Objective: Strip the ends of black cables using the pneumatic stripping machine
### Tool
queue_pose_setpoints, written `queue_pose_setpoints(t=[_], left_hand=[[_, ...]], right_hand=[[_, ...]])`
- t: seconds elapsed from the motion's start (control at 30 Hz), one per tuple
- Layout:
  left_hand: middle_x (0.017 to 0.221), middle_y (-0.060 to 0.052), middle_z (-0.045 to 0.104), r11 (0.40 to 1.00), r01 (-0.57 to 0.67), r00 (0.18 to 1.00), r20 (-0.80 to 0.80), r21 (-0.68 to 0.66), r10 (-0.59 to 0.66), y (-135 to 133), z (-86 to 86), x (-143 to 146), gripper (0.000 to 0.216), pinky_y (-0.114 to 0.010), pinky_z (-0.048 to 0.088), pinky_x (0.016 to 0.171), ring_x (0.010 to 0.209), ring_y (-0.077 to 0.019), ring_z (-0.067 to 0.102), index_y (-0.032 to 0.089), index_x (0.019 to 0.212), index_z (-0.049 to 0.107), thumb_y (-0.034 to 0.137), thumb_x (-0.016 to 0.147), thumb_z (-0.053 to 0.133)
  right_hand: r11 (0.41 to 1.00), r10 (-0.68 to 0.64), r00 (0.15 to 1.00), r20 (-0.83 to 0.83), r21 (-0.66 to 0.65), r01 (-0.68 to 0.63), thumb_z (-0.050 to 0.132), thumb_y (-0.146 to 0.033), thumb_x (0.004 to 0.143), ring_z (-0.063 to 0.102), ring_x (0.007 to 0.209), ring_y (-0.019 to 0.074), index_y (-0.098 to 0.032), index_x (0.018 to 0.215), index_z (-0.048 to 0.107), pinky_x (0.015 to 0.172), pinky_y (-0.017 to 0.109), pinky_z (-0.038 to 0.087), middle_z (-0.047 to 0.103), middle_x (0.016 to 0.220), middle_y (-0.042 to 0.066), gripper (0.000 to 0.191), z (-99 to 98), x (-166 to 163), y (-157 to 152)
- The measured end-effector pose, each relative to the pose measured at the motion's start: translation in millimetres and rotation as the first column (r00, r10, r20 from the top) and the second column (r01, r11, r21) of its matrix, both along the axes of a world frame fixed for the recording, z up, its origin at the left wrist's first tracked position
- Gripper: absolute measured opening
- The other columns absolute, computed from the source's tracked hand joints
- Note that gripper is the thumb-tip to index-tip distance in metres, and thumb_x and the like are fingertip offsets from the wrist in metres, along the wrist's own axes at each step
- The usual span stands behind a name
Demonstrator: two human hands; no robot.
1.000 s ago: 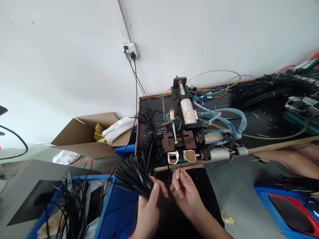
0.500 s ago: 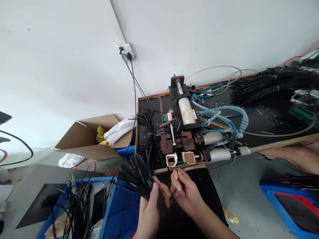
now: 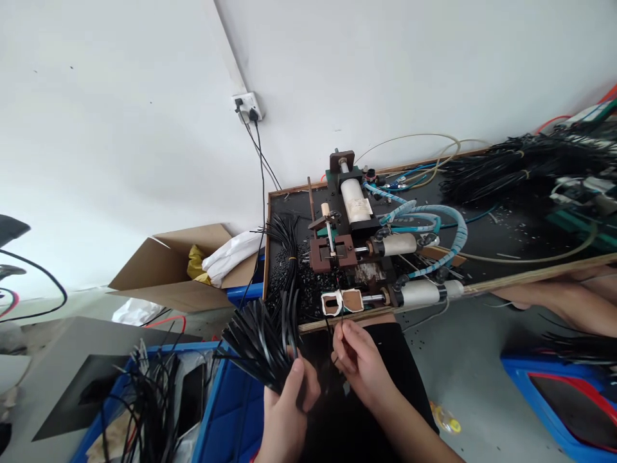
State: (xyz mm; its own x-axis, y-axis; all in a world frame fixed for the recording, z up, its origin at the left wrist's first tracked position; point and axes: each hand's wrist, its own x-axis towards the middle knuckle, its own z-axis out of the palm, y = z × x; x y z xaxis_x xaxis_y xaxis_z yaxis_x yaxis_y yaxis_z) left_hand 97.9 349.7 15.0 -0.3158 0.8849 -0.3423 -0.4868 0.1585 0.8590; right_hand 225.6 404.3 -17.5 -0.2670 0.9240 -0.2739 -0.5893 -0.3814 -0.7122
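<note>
My left hand (image 3: 289,399) is closed round a bundle of black cables (image 3: 258,347), their ends fanned out toward the upper left. My right hand (image 3: 359,357) pinches a single thin black cable (image 3: 342,318), which runs up to a pneumatic wire-stripping machine (image 3: 354,199). At the machine's front, two white-edged brown pads (image 3: 352,300) meet with the cable between them. Just behind them, brown clamp jaws (image 3: 321,255) are closed together. The cable's tip among the jaws is too small to make out clearly.
Black scraps and another tied cable bundle (image 3: 292,251) lie on the bench left of the machine. Blue crates (image 3: 212,418) with cables stand lower left, near an open cardboard box (image 3: 154,270). Air hoses (image 3: 460,225) loop on the right. Another person's arm (image 3: 554,302) shows at the far right.
The machine's front pads and brown jaws have come together, with their right halves moved left. My right hand stays at the pads with the cable. My left hand still holds the bundle.
</note>
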Motion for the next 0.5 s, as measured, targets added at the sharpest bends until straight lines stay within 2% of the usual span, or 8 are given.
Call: queue_pose_setpoints(t=[0.1,0.17,0.23,0.3,0.4,0.43,0.5], left_hand=[[0.051,0.006,0.054,0.999,0.034,0.999,0.004,-0.031,-0.034,-6,-1.2,-3,0.049,-0.02,0.031,0.045,0.044,-0.0071,0.038,0.02,0.076,0.058,0.052,0.075,0.096],[0.05,0.005,0.055,0.997,0.067,0.998,-0.004,-0.033,-0.067,-10,-2.8,-4,0.053,-0.019,0.031,0.044,0.044,-0.0071,0.039,0.02,0.073,0.058,0.056,0.073,0.096],[0.05,0.003,0.057,0.995,0.1,0.995,-0.027,-0.002,-0.1,-13,-5.7,-5,0.053,-0.019,0.029,0.042,0.042,-0.0072,0.041,0.019,0.071,0.06,0.059,0.076,0.093],[0.051,0.0,0.061,0.992,0.121,0.992,-0.051,0.046,-0.118,-16,-10.0,-6,0.05,-0.019,0.026,0.041,0.039,-0.0068,0.04,0.018,0.071,0.061,0.059,0.083,0.087],[0.055,-0.001,0.066,0.989,0.115,0.992,-0.056,0.097,-0.11,-18,-16.5,-7,0.044,-0.02,0.023,0.04,0.037,-0.0058,0.04,0.018,0.076,0.062,0.055,0.091,0.082],[0.056,-0.001,0.067,0.988,0.117,0.992,-0.052,0.103,-0.112,-18,-18.2,-8,0.043,-0.02,0.023,0.04,0.036,-0.0058,0.041,0.019,0.077,0.061,0.053,0.091,0.081],[0.058,-0.001,0.068,0.983,0.146,0.989,-0.056,0.112,-0.14,-19,-21.1,-8,0.04,-0.019,0.025,0.04,0.037,-0.006,0.043,0.019,0.079,0.062,0.05,0.093,0.082]], right_hand=[[0.992,0.096,0.97,0.224,0.064,-0.113,0.068,-0.063,0.092,0.029,0.046,0.0092,-0.022,0.071,0.056,0.048,0.025,0.018,0.052,0.053,-0.006,0.048,-4.7,7,1],[0.971,0.177,0.904,0.388,0.083,-0.226,0.076,-0.054,0.087,0.038,0.049,0.0115,-0.021,0.063,0.061,0.051,0.026,0.023,0.055,0.052,-0.003,0.043,-8.1,12,2],[0.955,0.188,0.815,0.548,0.093,-0.283,0.085,-0.037,0.076,0.042,0.051,0.0132,-0.021,0.055,0.06,0.054,0.027,0.026,0.053,0.05,-0.004,0.037,-9.4,15,4],[0.962,0.107,0.728,0.677,0.114,-0.247,0.084,-0.024,0.071,0.041,0.056,0.0147,-0.022,0.054,0.057,0.058,0.029,0.026,0.05,0.053,-0.004,0.032,-6.1,16,5],[0.965,-0.078,0.632,0.771,0.218,-0.147,0.075,-0.022,0.08,0.047,0.068,0.0189,-0.023,0.074,0.067,0.066,0.031,0.032,0.055,0.071,0.0,0.01,10.2,16,0],[0.946,-0.132,0.629,0.766,0.286,-0.15,0.071,-0.023,0.086,0.05,0.071,0.0199,-0.023,0.085,0.071,0.067,0.032,0.035,0.058,0.077,0.001,0.001,17.8,15,-2],[0.881,-0.185,0.683,0.707,0.427,-0.203,0.064,-0.028,0.095,0.053,0.071,0.0195,-0.023,0.102,0.075,0.066,0.031,0.039,0.061,0.083,0.003,0.014,32.9,13,-7]])
